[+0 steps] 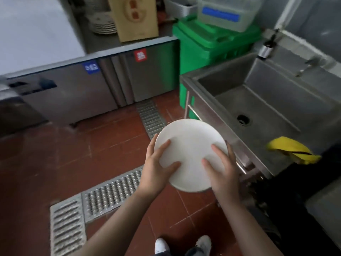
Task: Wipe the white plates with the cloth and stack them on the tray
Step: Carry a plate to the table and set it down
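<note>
Your left hand and right hand clamp one white plate; yellow cloth lies untouched, no tray visible

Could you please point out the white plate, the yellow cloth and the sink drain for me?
white plate [191, 145], head view, bare middle of its face between the two hands.
yellow cloth [289, 149], head view, top fold, at the sink's near right edge.
sink drain [243, 119], head view, dark opening in the basin floor.
</note>
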Motion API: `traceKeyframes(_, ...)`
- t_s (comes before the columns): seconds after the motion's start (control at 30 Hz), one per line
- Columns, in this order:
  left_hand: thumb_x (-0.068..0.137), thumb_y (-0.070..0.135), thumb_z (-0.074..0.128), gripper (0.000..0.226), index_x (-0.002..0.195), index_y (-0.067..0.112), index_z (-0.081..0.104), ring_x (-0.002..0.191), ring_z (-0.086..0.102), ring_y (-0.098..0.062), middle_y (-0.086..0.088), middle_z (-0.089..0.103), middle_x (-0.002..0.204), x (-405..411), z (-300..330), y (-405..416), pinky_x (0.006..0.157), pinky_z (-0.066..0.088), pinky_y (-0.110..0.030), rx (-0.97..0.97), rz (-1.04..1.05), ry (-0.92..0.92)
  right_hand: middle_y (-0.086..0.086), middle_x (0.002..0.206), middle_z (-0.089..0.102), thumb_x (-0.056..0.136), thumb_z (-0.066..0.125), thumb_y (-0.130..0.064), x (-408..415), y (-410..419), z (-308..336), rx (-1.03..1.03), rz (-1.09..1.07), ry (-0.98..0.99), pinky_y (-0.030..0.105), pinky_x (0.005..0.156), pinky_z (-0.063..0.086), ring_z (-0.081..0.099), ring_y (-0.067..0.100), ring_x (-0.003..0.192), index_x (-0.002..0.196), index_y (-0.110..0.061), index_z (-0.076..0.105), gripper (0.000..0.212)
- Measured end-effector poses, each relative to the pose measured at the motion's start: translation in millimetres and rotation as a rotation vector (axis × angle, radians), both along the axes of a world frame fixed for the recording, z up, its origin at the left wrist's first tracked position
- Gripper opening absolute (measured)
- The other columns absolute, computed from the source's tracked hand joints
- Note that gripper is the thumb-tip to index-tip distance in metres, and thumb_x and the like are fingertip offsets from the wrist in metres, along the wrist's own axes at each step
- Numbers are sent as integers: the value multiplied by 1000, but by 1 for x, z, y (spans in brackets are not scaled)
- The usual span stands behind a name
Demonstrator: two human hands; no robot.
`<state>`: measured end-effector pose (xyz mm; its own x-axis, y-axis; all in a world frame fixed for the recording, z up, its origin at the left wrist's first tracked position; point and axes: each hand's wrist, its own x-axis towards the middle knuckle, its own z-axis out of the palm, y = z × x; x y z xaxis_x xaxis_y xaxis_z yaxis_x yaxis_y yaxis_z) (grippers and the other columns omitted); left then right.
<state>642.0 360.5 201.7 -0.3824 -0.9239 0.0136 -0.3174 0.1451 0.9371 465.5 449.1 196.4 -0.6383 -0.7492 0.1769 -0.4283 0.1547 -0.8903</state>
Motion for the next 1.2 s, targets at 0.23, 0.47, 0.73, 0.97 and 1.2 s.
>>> traceKeyframes(0.23, 78, 10, 83, 67, 131, 40, 54, 127, 16, 32, 17, 19, 155, 103, 2, -22, 100, 25, 3, -14, 284, -27, -3, 143, 46, 80, 78, -10, 87, -74, 3, -11, 277, -23, 10, 105, 32, 41, 7, 133, 120, -18, 66, 42)
traceKeyframes(0.47, 79, 16, 83, 64, 134, 35, 57, 136, 23, 13, 20, 19, 155, 190, -1, -38, 111, 35, -28, 20, 606, -29, 0, 149, 40, 80, 76, -10, 176, -151, 6, 43, 567, 15, -6, 97, 18, 32, -4, 131, 119, -17, 67, 40)
traceKeyframes(0.73, 79, 15, 83, 64, 129, 43, 54, 140, 21, 6, 27, 17, 153, 272, -3, -52, 103, 29, -10, 37, 967, -43, -4, 152, 34, 81, 76, -11, 276, -230, 5, 77, 962, -24, -2, 101, 22, 32, 1, 136, 121, -22, 65, 43)
traceKeyframes(0.97, 80, 11, 82, 63, 129, 39, 55, 140, 24, 6, 21, 20, 156, 332, -7, -40, 104, 26, -3, 45, 1299, -5, -10, 152, 32, 82, 75, -19, 374, -271, 3, 103, 1297, 63, 16, 110, 26, 30, 2, 138, 126, -23, 63, 45)
traceKeyframes(1.2, 78, 12, 83, 63, 129, 36, 55, 145, 24, -4, 19, 19, 154, 411, -8, -7, 114, 27, -22, 70, 1528, -33, -7, 154, 30, 83, 75, -18, 485, -265, -1, 121, 1521, 72, 8, 107, 23, 30, 4, 139, 127, -20, 63, 46)
